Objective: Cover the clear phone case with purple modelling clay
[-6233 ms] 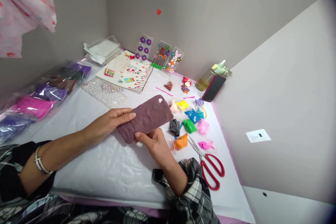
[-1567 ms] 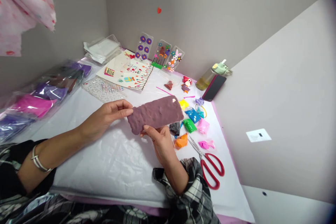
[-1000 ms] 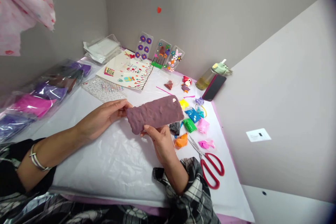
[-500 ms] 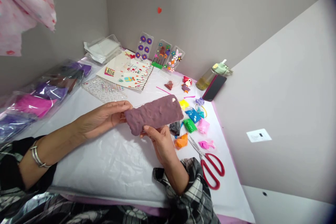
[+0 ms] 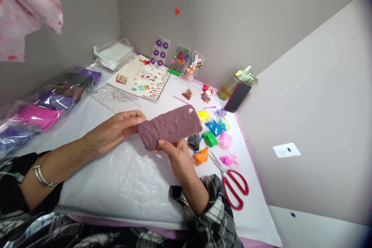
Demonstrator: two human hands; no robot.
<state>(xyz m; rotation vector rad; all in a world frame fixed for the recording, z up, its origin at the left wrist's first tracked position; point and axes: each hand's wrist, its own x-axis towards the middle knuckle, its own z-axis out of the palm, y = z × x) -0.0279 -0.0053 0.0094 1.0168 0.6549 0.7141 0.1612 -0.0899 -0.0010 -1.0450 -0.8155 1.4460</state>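
Note:
A phone case covered with lumpy purple-brown clay (image 5: 171, 126) is held above the table, tilted with its right end higher. Near that end a small pale gap shows in the clay. My left hand (image 5: 123, 128) grips the case's left end, thumb on top and fingers behind. From below, my right hand (image 5: 177, 159) pinches the lower edge, thumb on the clay and fingers underneath. Just right of the case lie clay packets: yellow (image 5: 203, 115), blue (image 5: 214, 127), green (image 5: 210, 138), black (image 5: 194, 142) and orange (image 5: 201, 156).
Red-handled scissors (image 5: 229, 182) lie at the right. Behind them are a phone (image 5: 237, 97) leaning on a bottle (image 5: 229, 86). Decorated clear cases (image 5: 179, 59) stand against the wall. A drawn sheet (image 5: 139, 79), a sticker sheet (image 5: 116, 99) and bagged clay (image 5: 40, 116) lie left.
The clay-covered case has shifted very slightly left in my hands. Both hands keep the same grip, and everything on the table stays in place.

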